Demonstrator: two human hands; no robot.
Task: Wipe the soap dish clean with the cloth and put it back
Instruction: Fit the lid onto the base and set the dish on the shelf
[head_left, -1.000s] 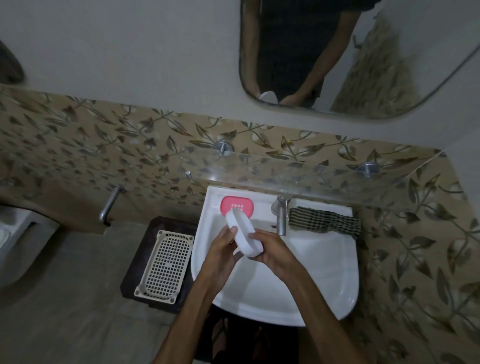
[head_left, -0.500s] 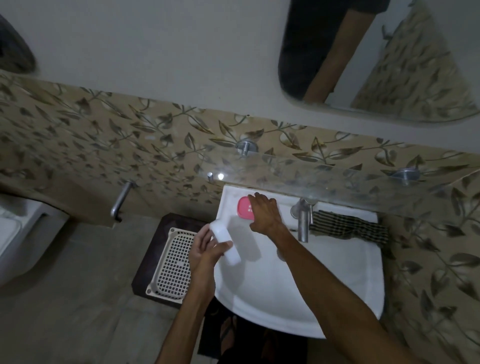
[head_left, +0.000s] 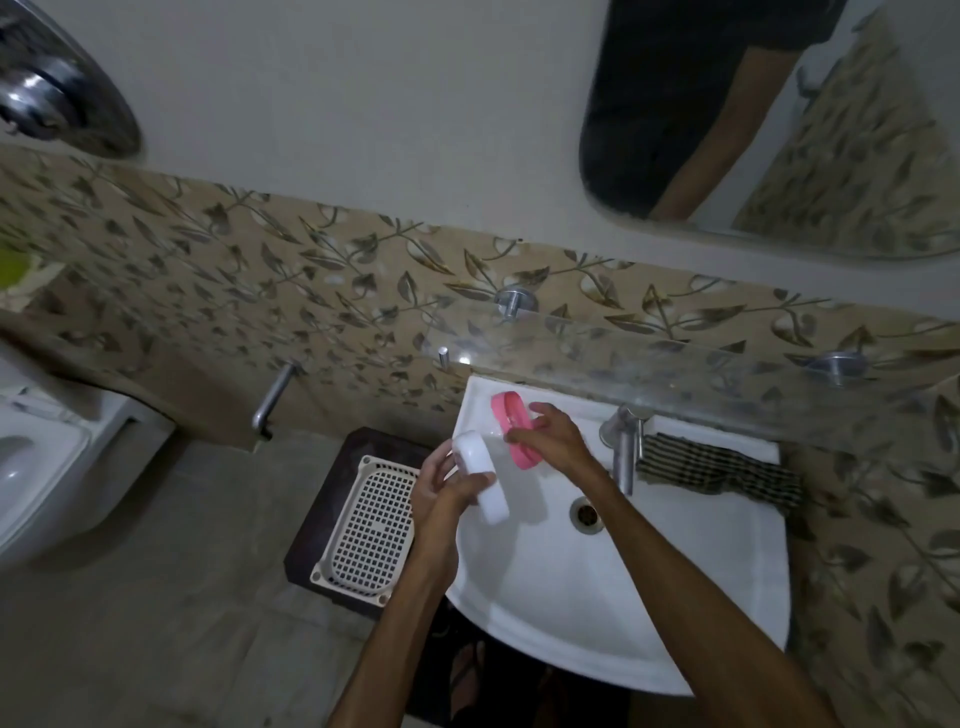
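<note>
My left hand (head_left: 445, 491) grips a white oval soap-dish part (head_left: 480, 474) at the left edge of the white sink (head_left: 701, 597). My right hand (head_left: 550, 439) holds the pink soap-dish part (head_left: 511, 423), tilted up above the sink's back left corner. The two parts are apart, the pink one just behind and right of the white one. A dark checked cloth (head_left: 719, 470) lies on the sink's back rim, right of the tap (head_left: 626, 447), untouched by either hand.
A glass shelf (head_left: 701, 364) juts out over the back of the sink. A cream perforated basket (head_left: 366, 525) lies on a dark stand left of the sink. A toilet (head_left: 36, 457) sits far left. The drain (head_left: 587, 512) shows in the basin.
My right hand let go of the white part, reached to the back left corner and lifted the pink part off the sink. My left hand kept the white part and moved it left.
</note>
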